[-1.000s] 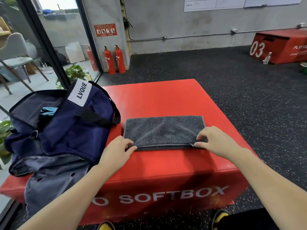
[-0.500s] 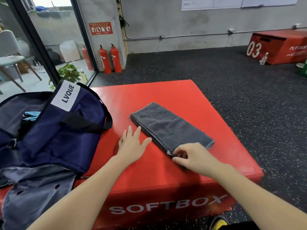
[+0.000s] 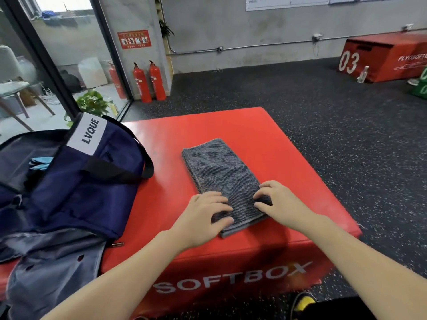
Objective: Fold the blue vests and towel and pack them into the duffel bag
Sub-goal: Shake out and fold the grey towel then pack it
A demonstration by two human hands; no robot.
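Head view: both hands (image 3: 203, 215) grip towel's (image 3: 221, 172) near edge.

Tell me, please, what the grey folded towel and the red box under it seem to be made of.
Grey folded towel: probably woven microfibre or terry, matt, with diagonal ribbing and a stitched edge. Red box: apparently foam padding in smooth, faintly glossy vinyl, printed "SOFTBOX".

A white patch (image 3: 87, 134) on the navy fabric duffel bag (image 3: 76, 181) reads "LVQUE". The front face of the red padded box (image 3: 231, 257) that carries the bag shows "SOFTBOX" in white. Far right of it, a second red box (image 3: 381, 58) bears "03" and, cut off by the frame edge, "PLYOSOFT".
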